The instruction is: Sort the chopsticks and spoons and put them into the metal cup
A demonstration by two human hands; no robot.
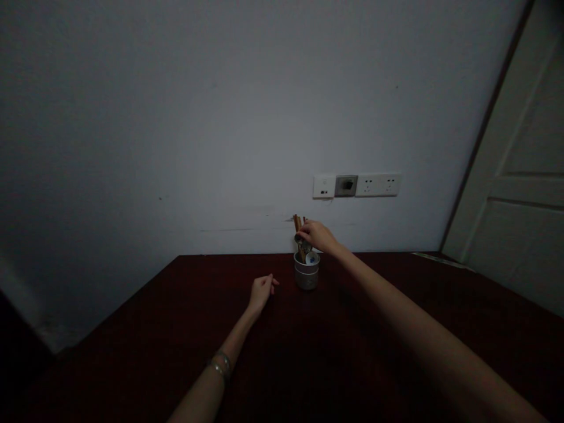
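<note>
A grey cylindrical holder (306, 276) stands upright on the dark red table, with chopsticks (296, 223) and spoons rising out of it. One white spoon (312, 258) with a blue mark leans at its rim. Above the holder, my right hand (318, 235) is closed at the upper part of the utensils, thumb and fingers pinched; what lies between the fingertips is too small and dark to make out. My left hand (262, 289) rests on the table left of the holder, fingers loosely curled in, with nothing visible in it.
The dark red table (211, 305) meets a pale wall (247, 147) at its back edge. Sockets and a switch plate (346, 185) are on the wall above the holder. A panelled door (524, 176) stands at the right. A thin pale strip (443, 261) lies at the back right.
</note>
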